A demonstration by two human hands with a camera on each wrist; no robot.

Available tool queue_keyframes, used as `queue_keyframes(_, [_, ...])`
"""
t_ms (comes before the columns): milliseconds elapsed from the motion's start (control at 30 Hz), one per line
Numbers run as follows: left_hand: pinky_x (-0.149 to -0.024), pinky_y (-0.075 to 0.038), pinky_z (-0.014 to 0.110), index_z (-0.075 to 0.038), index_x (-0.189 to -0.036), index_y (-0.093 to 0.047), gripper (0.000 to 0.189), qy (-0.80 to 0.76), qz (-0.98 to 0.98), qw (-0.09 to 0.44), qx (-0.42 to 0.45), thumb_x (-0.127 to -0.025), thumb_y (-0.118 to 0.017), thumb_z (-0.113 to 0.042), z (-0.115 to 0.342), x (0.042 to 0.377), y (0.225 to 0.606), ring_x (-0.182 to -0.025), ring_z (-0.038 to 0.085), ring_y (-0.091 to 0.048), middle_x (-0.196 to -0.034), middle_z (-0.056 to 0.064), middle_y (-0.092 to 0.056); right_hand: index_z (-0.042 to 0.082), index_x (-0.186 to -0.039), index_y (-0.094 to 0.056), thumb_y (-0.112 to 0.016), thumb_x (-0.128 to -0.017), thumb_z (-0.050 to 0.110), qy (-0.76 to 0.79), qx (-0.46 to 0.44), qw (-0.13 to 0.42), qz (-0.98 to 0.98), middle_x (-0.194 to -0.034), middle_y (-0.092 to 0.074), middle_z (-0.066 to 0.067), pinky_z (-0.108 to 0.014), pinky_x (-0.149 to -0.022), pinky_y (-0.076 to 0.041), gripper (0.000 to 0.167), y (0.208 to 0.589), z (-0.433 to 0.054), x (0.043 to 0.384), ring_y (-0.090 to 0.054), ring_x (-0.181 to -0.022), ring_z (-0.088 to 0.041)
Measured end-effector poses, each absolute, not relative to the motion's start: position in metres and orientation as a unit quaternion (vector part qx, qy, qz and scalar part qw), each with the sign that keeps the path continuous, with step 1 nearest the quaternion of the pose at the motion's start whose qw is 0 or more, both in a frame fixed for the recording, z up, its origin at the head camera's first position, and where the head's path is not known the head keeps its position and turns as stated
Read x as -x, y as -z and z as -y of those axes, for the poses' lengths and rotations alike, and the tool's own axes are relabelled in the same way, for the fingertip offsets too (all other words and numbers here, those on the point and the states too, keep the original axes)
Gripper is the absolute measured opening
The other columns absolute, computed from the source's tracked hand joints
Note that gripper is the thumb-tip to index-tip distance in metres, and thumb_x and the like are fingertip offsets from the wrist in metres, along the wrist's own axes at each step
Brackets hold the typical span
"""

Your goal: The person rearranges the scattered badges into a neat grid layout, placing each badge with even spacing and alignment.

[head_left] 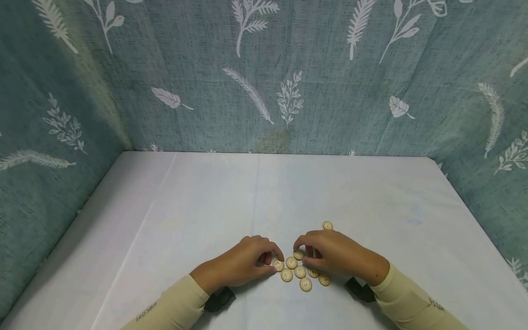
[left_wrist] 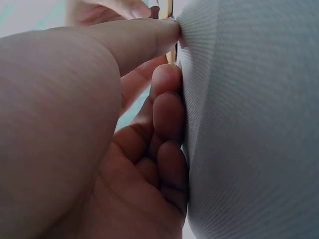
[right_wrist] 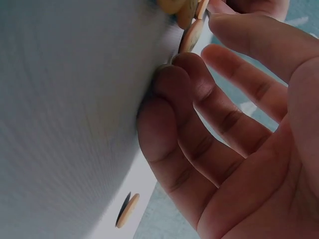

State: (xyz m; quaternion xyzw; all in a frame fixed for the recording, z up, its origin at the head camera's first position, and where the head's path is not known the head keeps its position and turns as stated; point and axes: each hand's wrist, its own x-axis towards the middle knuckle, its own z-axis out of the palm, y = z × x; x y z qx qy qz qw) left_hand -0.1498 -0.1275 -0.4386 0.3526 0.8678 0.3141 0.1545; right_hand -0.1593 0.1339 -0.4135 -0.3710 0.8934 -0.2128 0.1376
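Observation:
Several round wooden buttons lie in a loose cluster on the white-covered table between the two hands. The left hand [head_left: 252, 260] comes in from the left and holds a wooden button [head_left: 278, 265] by its edges between thumb and index finger, at the cluster's left side. From the right, the right hand [head_left: 336, 250] has its thumb and index finger around another wooden button [head_left: 299, 255] at the cluster's top. In the right wrist view a button [right_wrist: 191, 36] shows between thumb and index fingertips. The left wrist view mostly hides the left hand's button behind the thumb [left_wrist: 144, 42].
More buttons lie close by, such as a near button [head_left: 305, 284] and a left button [head_left: 286, 275]. A lone button [head_left: 327, 225] sits beyond the right hand. A green leaf-patterned cloth [head_left: 264, 91] walls the table's back and sides.

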Motion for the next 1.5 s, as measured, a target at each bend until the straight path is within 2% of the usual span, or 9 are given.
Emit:
queue_keyframes(300, [-0.084,-0.040,0.026,-0.024,-0.108,-0.069,0.020,-0.307,-0.871,0.154,-0.352,-0.090,-0.076,-0.021,0.1262,0.1493,0.4366,-0.080,0.001,-0.048,-0.081,-0.015,-0.054,0.018,-0.119,-0.070,-0.071,-0.092,0.018,0.224,0.368,0.142,-0.891,-0.085,-0.060,0.016,-0.017,-0.064,-0.046,0.027,0.4145,-0.1337,0.1584,-0.051,-0.070,0.004])
queue_keyframes(667, [-0.088,-0.040,0.031,-0.024,-0.108,-0.070,0.020,-0.298,-0.875,0.145,-0.354,-0.090,-0.076,-0.022,0.1267,0.1507,0.4353,-0.079,0.000,-0.048,-0.081,-0.015,-0.054,0.016,-0.115,-0.072,-0.071,-0.090,0.015,0.225,0.374,0.122,-0.891,-0.084,-0.059,0.013,-0.016,-0.061,-0.044,0.025,0.4154,-0.1329,0.1601,-0.050,-0.067,0.002])
queue_keyframes(900, [-0.083,-0.040,0.026,-0.023,-0.109,-0.070,0.020,-0.306,-0.870,0.158,-0.352,-0.090,-0.076,-0.021,0.1263,0.1498,0.4363,-0.079,0.000,-0.048,-0.081,-0.015,-0.054,0.016,-0.114,-0.073,-0.072,-0.091,0.016,0.221,0.369,0.133,-0.893,-0.084,-0.059,0.013,-0.016,-0.061,-0.044,0.024,0.4176,-0.1331,0.1588,-0.049,-0.068,0.003])
queue_keyframes(1100, [-0.087,-0.040,0.032,-0.023,-0.108,-0.070,0.019,-0.301,-0.874,0.144,-0.354,-0.090,-0.076,-0.021,0.1263,0.1498,0.4346,-0.079,0.000,-0.048,-0.081,-0.015,-0.054,0.017,-0.112,-0.073,-0.074,-0.090,0.017,0.213,0.373,0.117,-0.896,-0.086,-0.061,0.012,-0.017,-0.061,-0.044,0.022,0.4178,-0.1323,0.1595,-0.049,-0.068,0.002])
queue_keyframes(1300, [-0.078,-0.042,0.023,-0.022,-0.108,-0.070,0.019,-0.312,-0.867,0.160,-0.353,-0.090,-0.076,-0.020,0.1260,0.1494,0.4357,-0.079,0.001,-0.048,-0.081,-0.013,-0.055,0.017,-0.112,-0.074,-0.074,-0.091,0.019,0.211,0.366,0.129,-0.897,-0.088,-0.062,0.012,-0.017,-0.062,-0.044,0.021,0.4184,-0.1317,0.1583,-0.049,-0.069,0.002])
queue_keyframes(1500, [-0.078,-0.041,0.023,-0.022,-0.108,-0.070,0.019,-0.312,-0.868,0.152,-0.355,-0.090,-0.076,-0.020,0.1261,0.1492,0.4355,-0.079,0.001,-0.048,-0.081,-0.013,-0.055,0.018,-0.111,-0.074,-0.074,-0.091,0.018,0.210,0.371,0.120,-0.897,-0.086,-0.061,0.012,-0.017,-0.061,-0.043,0.020,0.4189,-0.1318,0.1584,-0.047,-0.068,0.002])
